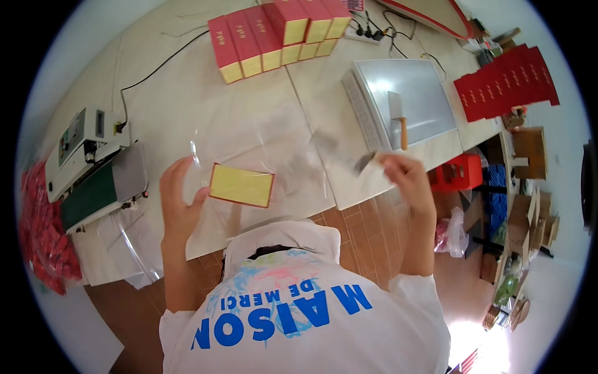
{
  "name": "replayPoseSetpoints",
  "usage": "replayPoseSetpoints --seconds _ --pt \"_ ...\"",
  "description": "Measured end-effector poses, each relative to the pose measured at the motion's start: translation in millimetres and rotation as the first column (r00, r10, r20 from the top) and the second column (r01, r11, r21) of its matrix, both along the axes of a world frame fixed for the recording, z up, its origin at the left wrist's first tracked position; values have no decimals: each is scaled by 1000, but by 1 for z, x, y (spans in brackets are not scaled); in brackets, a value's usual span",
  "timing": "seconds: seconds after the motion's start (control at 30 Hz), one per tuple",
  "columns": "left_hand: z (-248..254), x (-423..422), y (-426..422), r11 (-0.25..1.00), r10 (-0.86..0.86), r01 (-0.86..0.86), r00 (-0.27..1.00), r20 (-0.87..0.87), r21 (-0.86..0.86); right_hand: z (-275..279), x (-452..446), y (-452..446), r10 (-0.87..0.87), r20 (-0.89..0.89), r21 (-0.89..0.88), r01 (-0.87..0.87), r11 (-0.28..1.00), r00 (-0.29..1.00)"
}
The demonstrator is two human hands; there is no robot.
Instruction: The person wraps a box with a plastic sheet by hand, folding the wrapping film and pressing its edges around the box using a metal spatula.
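My left hand (179, 196) rests on the table at the left end of a small box (242, 185) with a yellow face and red edges. Its thumb reaches the box's edge, and its fingers are apart from the thumb. Clear plastic film (274, 140) lies under and around the box, with a shiny fold near my left fingertips. My right hand (408, 181) is closed around the handle of a scraper (366, 162), raised over the table's front edge. Motion smears the scraper's blade, which points left towards the film.
Red-and-yellow boxes (261, 37) stand at the back. A grey-topped machine (405, 93) carries another scraper (398, 121). On the left are a sealing machine (93, 168) and red packets (47, 230). Red boxes (507, 84), a red stool (459, 173) and cables (165, 62) are also around.
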State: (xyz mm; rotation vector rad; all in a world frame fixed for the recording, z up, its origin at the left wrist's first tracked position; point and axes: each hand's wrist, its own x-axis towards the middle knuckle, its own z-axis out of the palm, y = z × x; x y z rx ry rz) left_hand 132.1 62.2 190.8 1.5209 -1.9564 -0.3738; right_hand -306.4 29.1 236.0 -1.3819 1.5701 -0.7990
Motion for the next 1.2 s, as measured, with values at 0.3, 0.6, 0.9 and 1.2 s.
replayPoseSetpoints --seconds 0.3,0.6,0.9,1.2 --pt "-18 -4 0 957 -128 91 985 117 276 -245 -269 -131 -636 -424 -445 463 767 645" --pt "-33 -10 -21 810 -51 256 927 -371 528 -217 -206 -113 -664 -589 -542 386 747 461" --pt "-73 -73 -35 931 182 5 860 -476 365 -169 122 17 5 516 110 -72 991 857" --pt "-67 -109 -41 684 -77 505 767 -637 526 -184 132 -22 -306 738 293 122 948 602"
